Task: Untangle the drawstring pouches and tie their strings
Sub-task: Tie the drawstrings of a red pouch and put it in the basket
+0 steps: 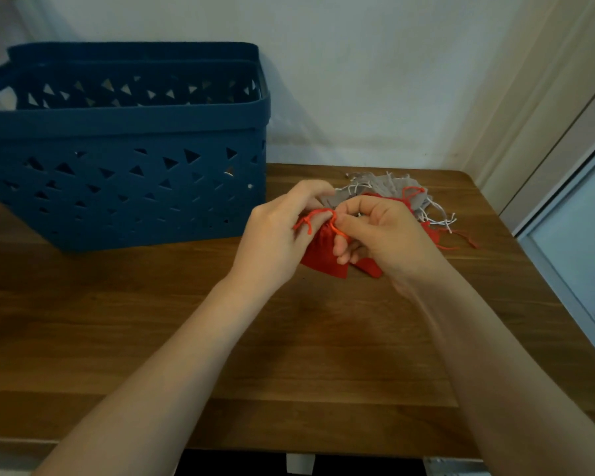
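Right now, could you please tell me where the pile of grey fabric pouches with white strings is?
In the head view, the pile of grey fabric pouches lies at the wooden table's far right, just behind both hands.

The table (289,338) is brown wood, smooth, with a soft shine. The blue basket (117,132) looks like matt plastic. The red pouch (323,252) and grey pouches (378,185) are soft matt cloth with thin string.
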Motion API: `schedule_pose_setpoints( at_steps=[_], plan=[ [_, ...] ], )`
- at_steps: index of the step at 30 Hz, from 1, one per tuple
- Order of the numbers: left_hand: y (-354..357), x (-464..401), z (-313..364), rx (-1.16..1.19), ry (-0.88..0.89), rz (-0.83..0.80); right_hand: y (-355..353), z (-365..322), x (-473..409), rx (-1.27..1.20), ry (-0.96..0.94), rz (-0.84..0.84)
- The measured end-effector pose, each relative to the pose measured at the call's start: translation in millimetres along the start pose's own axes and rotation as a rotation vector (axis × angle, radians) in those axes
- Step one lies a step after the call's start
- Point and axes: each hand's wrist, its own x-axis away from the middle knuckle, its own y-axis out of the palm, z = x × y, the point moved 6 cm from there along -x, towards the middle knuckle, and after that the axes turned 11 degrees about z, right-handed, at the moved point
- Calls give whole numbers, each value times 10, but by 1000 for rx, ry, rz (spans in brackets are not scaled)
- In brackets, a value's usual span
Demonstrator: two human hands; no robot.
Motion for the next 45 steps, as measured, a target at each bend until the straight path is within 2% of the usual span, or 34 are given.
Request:
schedule_pose_setpoints(
  at_steps=[4,9,17,24,30,34,41,45],
  plan=[
    [-6,-47,69,0,100,-44,3,-35,-6,11,-35,-56],
    [-17,-9,49,10,87,-25,46,-16,3,20,-45,-128],
    [-19,9,22,42,29,-45,60,-8,-27,90,-90,-99],
    [1,54,10,-130,116,-26,-108,-63,-73,352,-192,86],
    [54,91,119,-107,167,-52,-138,5,-71,168,-81,220],
    [23,94,97,-11,69,-37,-113,48,-51,19,-50,199],
    [37,82,-17,199,-193,-58,-60,89,-10,-291,58,47],
    [75,72,-40,296,-375,-57,-81,77,22,-317,23,59]
  ],
)
